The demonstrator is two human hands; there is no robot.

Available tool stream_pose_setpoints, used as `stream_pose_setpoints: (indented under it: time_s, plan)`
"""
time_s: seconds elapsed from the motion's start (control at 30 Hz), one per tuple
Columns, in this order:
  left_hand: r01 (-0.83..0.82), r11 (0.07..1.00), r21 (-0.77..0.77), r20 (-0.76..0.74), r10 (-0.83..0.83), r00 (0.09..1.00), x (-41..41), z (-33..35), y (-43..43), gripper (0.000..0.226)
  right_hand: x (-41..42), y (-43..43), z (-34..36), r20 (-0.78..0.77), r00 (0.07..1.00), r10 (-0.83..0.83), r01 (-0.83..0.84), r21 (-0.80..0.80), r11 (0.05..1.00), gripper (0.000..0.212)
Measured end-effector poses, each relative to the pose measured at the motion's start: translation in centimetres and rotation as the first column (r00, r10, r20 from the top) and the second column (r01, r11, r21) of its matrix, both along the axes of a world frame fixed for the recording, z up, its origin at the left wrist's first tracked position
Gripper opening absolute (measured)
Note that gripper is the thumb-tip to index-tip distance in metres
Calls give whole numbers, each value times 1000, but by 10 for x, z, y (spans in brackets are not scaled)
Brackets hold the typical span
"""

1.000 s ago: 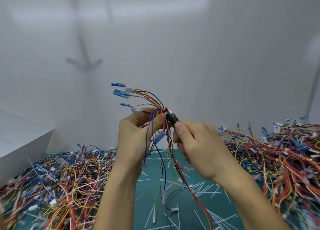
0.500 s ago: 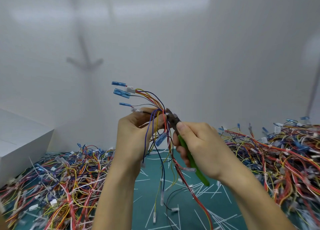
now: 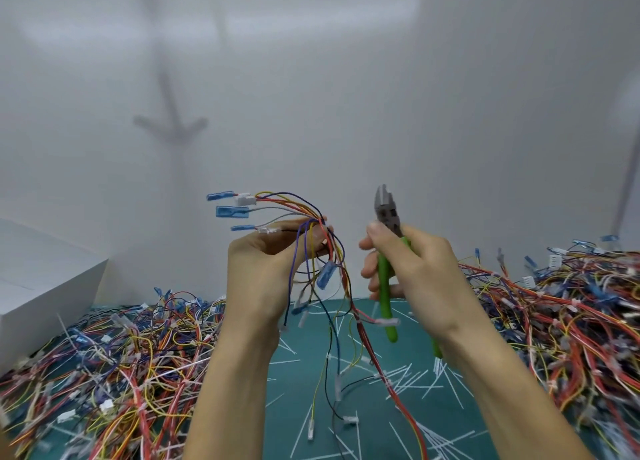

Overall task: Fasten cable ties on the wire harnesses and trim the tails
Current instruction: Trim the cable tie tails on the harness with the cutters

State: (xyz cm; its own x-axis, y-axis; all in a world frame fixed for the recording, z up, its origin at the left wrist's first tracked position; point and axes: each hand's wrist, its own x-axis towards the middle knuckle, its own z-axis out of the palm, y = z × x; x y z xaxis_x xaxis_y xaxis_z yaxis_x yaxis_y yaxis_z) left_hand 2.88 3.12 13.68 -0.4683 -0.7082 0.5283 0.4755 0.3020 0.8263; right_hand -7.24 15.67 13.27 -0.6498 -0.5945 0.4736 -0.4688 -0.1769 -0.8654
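Since the earlier frame, the cutters have moved right, clear of the harness, and now point up. The left hand pinches the harness at its bundle, in the air above the middle of the mat. The right hand grips the green cutter handles, and cut tails lie on the mat between harness piles at its left and right edges.

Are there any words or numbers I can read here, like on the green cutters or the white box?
No text can be read anywhere.
cutters: metal head too blurred to make out any mark.
white box: plain, no print shows.
wire harness: its blue terminal sleeves and white connector show no print.
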Motion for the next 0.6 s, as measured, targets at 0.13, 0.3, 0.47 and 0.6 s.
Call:
stream_pose_setpoints:
  time_s: [0.13, 0.3, 0.47, 0.6]
  plan:
    - [-1, 997, 82, 9, 0, 1000, 0, 1, 2, 8, -5, 0, -3, -37, 997, -69, 69, -3, 998, 9]
    - [11, 990, 143, 46, -18, 999, 0, 1, 1, 14, -2, -1, -4, -42, 999, 1, -1, -10, 1000, 11]
    - [78, 987, 140, 40, -84, 996, -2, 1, 4, 9, 1, -4, -5, -81, 996, 29, -34, -59, 998, 9]
    - [154, 981, 117, 59, -162, 985, -2, -1, 2, 15, 0, -2, -3, -41, 999, 31, -34, -83, 996, 9]
